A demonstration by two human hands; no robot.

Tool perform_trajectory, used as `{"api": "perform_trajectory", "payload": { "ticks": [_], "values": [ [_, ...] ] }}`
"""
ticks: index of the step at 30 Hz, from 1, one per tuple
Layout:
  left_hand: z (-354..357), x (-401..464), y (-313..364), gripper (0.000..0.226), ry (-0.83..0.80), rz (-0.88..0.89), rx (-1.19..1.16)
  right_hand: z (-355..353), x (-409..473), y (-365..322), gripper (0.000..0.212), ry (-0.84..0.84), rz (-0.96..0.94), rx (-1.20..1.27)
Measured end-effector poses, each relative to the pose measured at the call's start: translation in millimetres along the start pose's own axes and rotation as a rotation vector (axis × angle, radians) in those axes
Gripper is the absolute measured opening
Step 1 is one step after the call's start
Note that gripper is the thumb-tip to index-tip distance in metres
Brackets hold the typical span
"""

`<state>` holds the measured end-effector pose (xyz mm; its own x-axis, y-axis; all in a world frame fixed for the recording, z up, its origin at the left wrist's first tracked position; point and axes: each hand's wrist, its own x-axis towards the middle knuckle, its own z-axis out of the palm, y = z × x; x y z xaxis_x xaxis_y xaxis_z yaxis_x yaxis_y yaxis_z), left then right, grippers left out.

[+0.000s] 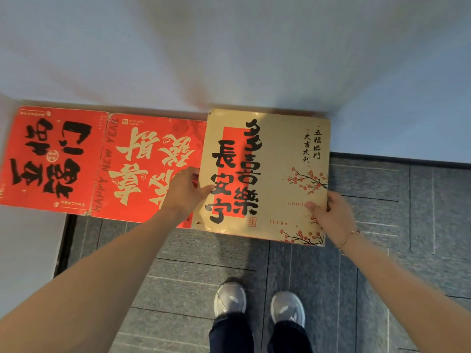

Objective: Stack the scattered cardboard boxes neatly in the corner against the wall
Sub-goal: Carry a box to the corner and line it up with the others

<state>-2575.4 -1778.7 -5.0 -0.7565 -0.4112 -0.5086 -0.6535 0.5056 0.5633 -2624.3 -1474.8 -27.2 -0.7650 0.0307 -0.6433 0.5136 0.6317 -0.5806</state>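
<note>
Wall [229, 47] backs a row of three boxes: two red boxes [150, 169] at left, beige box [275, 154] at right, its top held. Left hand [186, 192] grips its left edge, right hand [331, 215] pinches the near-right corner. Best square it flush to wall and neighbour before letting go

Both my bare forearms reach forward and down. My left hand [184, 191] curls at the left edge of the tan cardboard box with black lettering [265, 174], thumb on top. My right hand [331, 216], a thin bracelet at its wrist, pinches the box's right edge, thumb on top.
</note>
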Motion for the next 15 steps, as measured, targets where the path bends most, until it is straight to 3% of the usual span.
{"api": "perform_trajectory", "payload": {
  "ticks": [15],
  "values": [
    [22, 2, -37, 0.031, -0.001, 0.079, 0.000, 23, 1, 28, 0.048, 0.023, 0.027, 0.088]
  ]
}}
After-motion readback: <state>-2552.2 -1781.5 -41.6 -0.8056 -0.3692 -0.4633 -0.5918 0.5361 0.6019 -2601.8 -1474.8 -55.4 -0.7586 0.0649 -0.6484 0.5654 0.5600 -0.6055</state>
